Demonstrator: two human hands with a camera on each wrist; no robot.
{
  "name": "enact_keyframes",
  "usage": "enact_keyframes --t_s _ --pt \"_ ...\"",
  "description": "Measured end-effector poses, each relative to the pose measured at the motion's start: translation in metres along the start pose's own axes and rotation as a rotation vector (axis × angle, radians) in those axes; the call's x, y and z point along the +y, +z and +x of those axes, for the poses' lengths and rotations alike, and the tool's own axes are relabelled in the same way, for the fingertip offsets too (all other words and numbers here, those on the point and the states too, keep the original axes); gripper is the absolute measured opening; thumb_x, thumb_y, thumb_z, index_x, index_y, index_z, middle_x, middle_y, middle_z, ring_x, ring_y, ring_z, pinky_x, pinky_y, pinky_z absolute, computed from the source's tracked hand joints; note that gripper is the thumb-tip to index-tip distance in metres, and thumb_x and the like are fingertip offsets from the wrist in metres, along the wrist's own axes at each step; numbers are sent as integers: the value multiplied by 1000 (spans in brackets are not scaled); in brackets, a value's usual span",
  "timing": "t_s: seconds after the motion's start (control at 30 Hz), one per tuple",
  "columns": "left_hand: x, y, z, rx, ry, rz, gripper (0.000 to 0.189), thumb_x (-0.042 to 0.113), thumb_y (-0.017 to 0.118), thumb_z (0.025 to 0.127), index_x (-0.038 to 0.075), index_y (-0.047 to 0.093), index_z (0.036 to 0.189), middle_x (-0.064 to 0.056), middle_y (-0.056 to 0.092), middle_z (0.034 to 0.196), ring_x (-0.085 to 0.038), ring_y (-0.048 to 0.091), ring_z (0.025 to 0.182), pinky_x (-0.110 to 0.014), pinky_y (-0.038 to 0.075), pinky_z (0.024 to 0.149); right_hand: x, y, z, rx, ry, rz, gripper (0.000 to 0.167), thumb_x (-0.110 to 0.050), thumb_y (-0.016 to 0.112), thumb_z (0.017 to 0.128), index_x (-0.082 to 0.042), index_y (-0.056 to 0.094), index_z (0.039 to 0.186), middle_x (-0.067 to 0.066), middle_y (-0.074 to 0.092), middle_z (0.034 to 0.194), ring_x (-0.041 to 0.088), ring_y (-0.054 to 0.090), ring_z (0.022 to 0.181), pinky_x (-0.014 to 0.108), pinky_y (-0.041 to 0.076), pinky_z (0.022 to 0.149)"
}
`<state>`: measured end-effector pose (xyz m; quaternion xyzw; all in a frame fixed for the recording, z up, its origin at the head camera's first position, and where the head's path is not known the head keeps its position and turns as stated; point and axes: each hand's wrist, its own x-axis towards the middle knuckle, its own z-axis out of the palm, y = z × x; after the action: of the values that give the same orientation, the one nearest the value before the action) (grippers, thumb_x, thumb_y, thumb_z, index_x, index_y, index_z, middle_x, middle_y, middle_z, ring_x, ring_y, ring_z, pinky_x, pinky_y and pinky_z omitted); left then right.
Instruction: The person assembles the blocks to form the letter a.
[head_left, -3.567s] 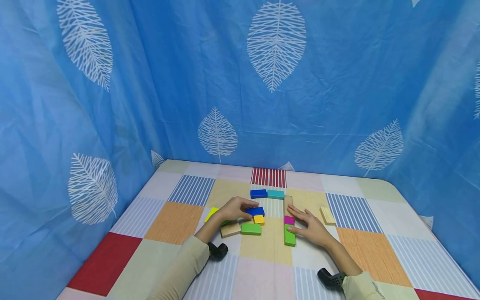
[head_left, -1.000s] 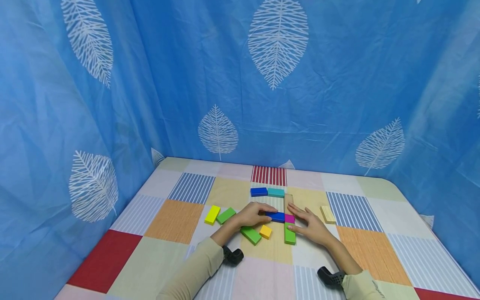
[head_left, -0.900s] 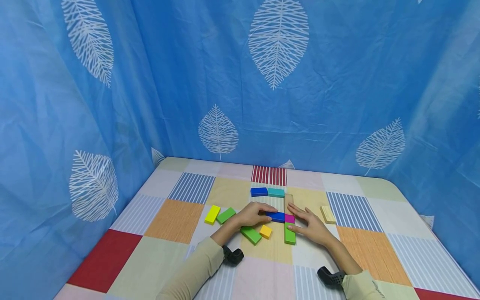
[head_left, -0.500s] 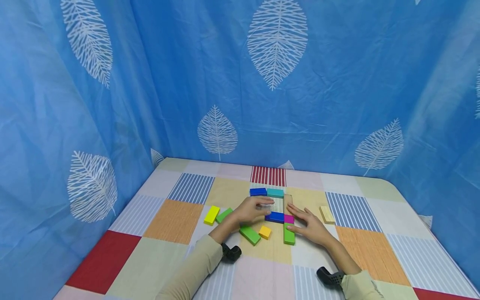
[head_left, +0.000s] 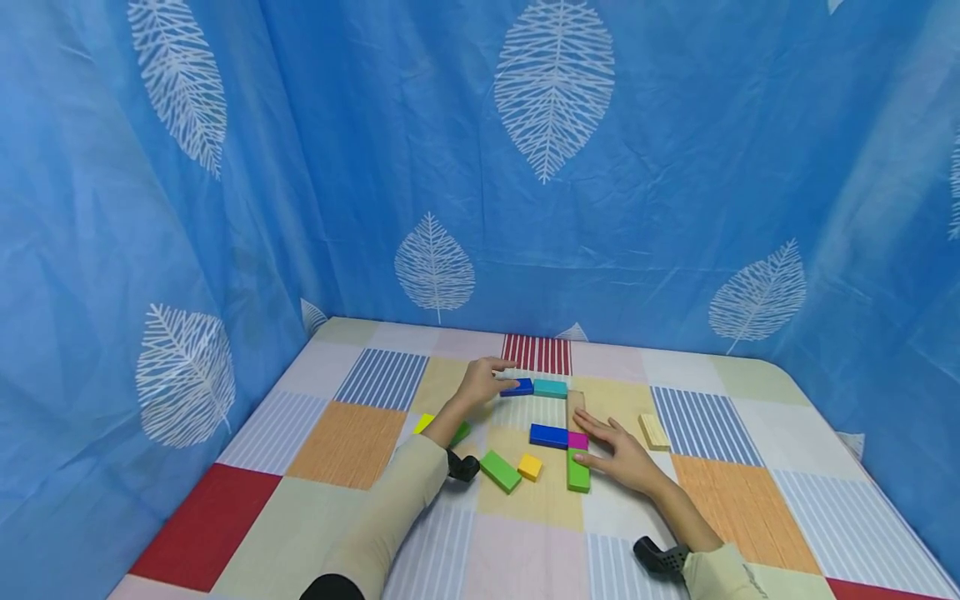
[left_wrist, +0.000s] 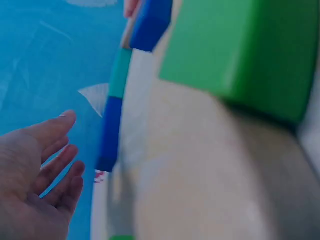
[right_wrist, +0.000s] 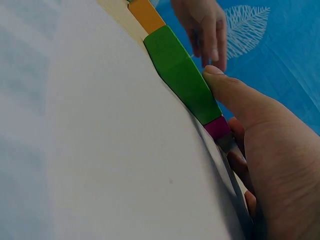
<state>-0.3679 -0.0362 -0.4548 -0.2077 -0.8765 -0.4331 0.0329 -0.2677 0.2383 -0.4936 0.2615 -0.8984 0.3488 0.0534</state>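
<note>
My left hand [head_left: 480, 386], relaxed and empty, is beside the far blue block [head_left: 519, 388]; my right hand [head_left: 627, 459] rests, fingers extended, on the wooden block [head_left: 575, 402], already joined to the magenta block [head_left: 577, 441]. The yellow block [head_left: 423, 422] and amber block [head_left: 529, 467] lie loose; only the left wrist view shows my left hand clear of the blue.

Far blue block [head_left: 521, 389] abutting teal block [head_left: 551, 389]; green block [head_left: 578, 475] abutting magenta block [head_left: 577, 440].
</note>
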Motion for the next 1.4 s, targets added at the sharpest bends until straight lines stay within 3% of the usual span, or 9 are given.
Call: enact_keyframes --t_s 0.13,0.23,0.53,1.4 --pt "-9 6 0 -36 -108 7 41 19 73 80 6 64 118 -9 62 114 -23 58 101 -30 50 81 -1 2 -2 -6 2 -2 68 -38 70 80 -9 46 137 7 37 144 35 33 129 55 11 107" --pt "-14 10 -2 -46 -122 15 40 18 73 79 6 64 117 -9 63 114 -23 57 105 -31 47 87 -2 3 -2 -4 -7 -4 68 -38 70 80 -7 46 136 8 37 144 34 34 129 55 11 107" --pt "-17 10 1 -71 -73 42 35 13 70 83 8 65 117 -9 60 120 -25 52 115 -34 43 95 -1 0 1 -2 -11 -21 68 -38 69 81 -10 45 137 7 37 144 34 35 128 55 12 107" --pt "-15 13 4 -98 -61 82 35 14 64 87 10 62 122 -8 57 124 -25 48 119 -36 38 100 3 0 2 -2 -8 -10 68 -38 70 80 -11 45 138 5 37 144 32 35 129 54 12 107"
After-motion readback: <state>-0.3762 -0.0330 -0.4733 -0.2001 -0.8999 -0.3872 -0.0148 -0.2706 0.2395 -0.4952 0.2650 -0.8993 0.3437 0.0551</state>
